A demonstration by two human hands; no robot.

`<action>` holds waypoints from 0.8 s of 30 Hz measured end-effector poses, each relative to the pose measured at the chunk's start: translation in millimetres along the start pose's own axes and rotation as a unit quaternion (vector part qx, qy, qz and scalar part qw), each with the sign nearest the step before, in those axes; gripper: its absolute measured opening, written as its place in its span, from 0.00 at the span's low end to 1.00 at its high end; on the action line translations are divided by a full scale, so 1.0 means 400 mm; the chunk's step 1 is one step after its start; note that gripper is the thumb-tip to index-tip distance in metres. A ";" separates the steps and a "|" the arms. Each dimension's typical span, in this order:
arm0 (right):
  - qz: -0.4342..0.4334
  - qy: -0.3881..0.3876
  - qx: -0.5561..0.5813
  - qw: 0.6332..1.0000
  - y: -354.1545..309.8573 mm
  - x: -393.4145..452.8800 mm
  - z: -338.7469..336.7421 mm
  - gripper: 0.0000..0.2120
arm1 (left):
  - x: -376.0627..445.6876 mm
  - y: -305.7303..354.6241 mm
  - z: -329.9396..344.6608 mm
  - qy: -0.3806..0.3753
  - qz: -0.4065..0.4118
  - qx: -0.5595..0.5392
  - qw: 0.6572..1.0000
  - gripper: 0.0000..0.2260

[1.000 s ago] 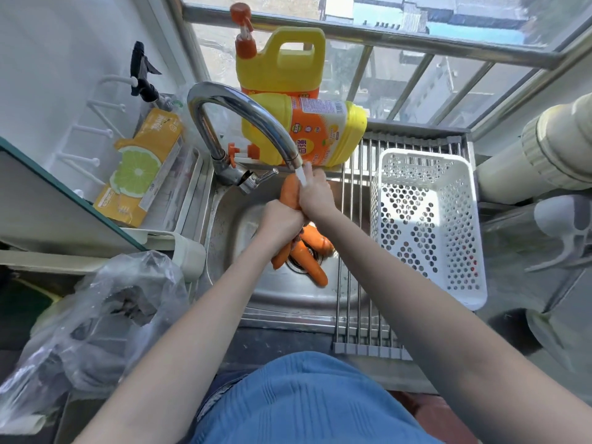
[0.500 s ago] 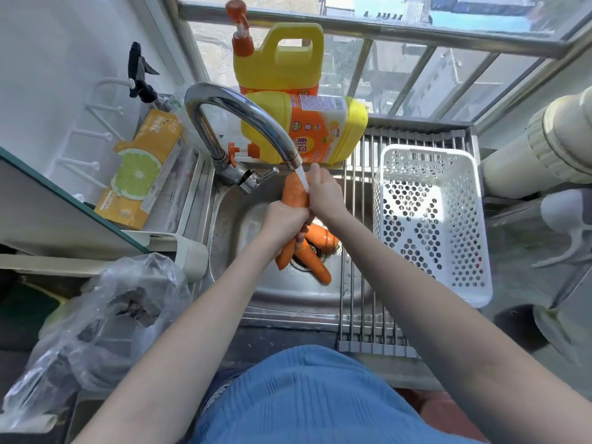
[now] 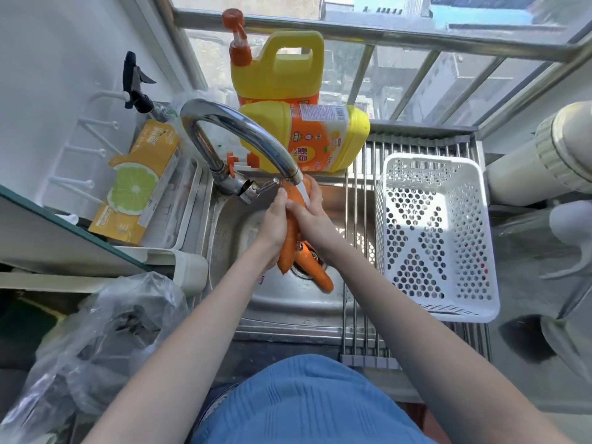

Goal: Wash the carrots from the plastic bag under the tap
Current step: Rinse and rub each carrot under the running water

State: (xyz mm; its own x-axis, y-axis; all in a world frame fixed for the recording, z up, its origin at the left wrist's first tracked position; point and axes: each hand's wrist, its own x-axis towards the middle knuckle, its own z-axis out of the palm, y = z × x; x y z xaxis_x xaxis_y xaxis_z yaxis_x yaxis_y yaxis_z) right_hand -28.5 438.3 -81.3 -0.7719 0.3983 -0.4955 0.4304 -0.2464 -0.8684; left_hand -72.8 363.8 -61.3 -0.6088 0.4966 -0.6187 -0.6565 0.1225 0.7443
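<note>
Tap (image 3: 243, 136) & sink (image 3: 288, 309): shiny steel. Basket (image 3: 448, 302) at sink's right edge: matt white perforated plastic. Bag (image 3: 105, 341): crinkled clear plastic. Jugs (image 3: 278, 75): glossy yellow plastic.

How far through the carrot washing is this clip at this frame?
Done: the plastic bag lies aside on the counter and the carrots are out of it. In hand: the left hand and right hand hold one carrot under the tap, water running. Left: at least one more carrot in the sink waits by the drain. The white basket holds no carrots yet.
</note>
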 end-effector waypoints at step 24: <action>0.008 -0.069 0.058 0.996 -0.013 -0.027 -0.055 0.26 | -0.029 -0.026 -0.056 -0.044 0.034 0.214 0.975 0.16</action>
State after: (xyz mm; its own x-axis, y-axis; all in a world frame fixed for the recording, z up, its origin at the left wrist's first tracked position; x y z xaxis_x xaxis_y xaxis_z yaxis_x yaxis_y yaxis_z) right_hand -11.9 454.8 -71.7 -0.8261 0.2702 -0.4945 0.3921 -0.3547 -0.8488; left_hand -68.6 337.6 -67.5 -0.5912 0.5853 -0.5548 -0.3594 0.4246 0.8310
